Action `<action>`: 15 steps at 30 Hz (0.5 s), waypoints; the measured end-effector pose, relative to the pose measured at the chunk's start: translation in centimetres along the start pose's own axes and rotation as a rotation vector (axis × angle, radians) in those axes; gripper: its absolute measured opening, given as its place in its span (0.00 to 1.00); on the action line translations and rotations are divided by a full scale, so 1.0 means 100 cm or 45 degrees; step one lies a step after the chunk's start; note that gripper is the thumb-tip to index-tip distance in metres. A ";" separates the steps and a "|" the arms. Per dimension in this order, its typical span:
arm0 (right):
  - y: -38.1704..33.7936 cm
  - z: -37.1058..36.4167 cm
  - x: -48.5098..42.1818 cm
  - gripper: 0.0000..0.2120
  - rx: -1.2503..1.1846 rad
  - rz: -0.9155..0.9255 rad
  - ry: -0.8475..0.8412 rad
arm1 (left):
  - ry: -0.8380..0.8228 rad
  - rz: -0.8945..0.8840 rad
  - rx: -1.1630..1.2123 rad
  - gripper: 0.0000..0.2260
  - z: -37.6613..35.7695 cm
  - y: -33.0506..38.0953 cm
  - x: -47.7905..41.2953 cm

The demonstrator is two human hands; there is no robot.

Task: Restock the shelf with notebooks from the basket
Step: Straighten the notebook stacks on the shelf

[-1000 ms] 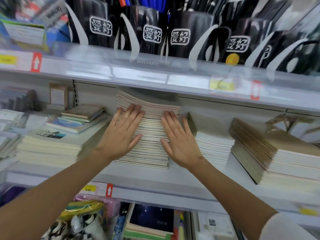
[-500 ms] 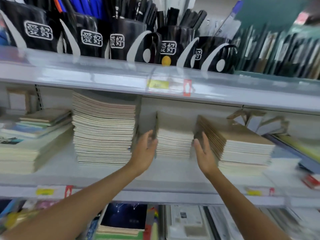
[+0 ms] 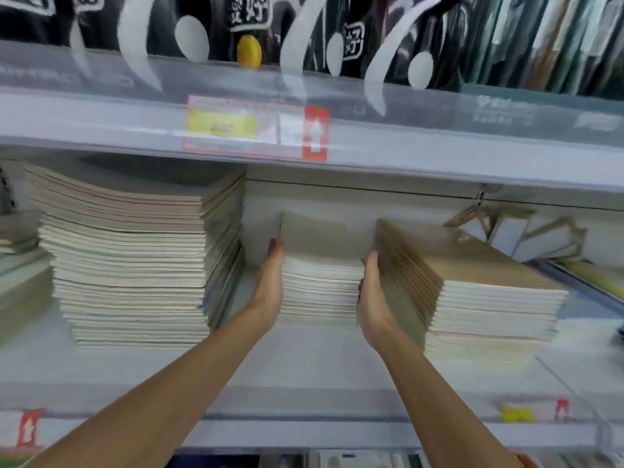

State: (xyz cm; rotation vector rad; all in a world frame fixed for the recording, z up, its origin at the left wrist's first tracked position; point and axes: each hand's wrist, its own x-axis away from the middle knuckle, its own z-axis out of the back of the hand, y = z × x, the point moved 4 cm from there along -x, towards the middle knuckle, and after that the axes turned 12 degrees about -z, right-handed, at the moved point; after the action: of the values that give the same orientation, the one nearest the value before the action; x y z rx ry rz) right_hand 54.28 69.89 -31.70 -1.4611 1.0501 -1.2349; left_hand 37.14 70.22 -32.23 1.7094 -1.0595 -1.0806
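Observation:
Three stacks of brown-covered notebooks stand on the white shelf [image 3: 304, 373]. The middle stack [image 3: 320, 285] is the shortest. My left hand [image 3: 270, 292] lies flat against its left side and my right hand [image 3: 371, 298] against its right side, so the stack is clasped between my palms. A tall stack [image 3: 135, 261] rises to its left. A skewed stack [image 3: 479, 298] sits on its right, close to my right hand. The basket is not in view.
The shelf above [image 3: 405, 143] hangs low over the stacks and carries black pen holders [image 3: 243, 25] and a price tag [image 3: 253, 128]. More paper goods lie at the far left [image 3: 20, 265] and far right [image 3: 526, 231]. A lower shelf shows at the bottom edge.
My hands left the front of the tall stack, moved right, and now press on both sides of the middle stack. The view swung right and came closer.

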 end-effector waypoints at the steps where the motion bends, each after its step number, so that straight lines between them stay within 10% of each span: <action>1: -0.001 0.001 -0.001 0.37 0.034 0.019 0.006 | -0.004 -0.030 -0.022 0.47 -0.005 0.010 0.008; 7: -0.008 0.001 0.003 0.32 0.277 0.120 0.075 | -0.012 -0.217 -0.268 0.25 -0.012 0.020 0.016; 15: 0.021 0.019 -0.013 0.50 0.231 -0.059 -0.193 | -0.095 -0.043 -0.221 0.48 0.005 0.000 0.021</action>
State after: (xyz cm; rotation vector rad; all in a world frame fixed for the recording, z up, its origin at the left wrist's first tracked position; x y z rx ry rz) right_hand 55.91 70.93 -34.18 -1.4205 0.7861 -1.1987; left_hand 37.24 68.18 -32.89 1.5643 -0.9561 -1.2297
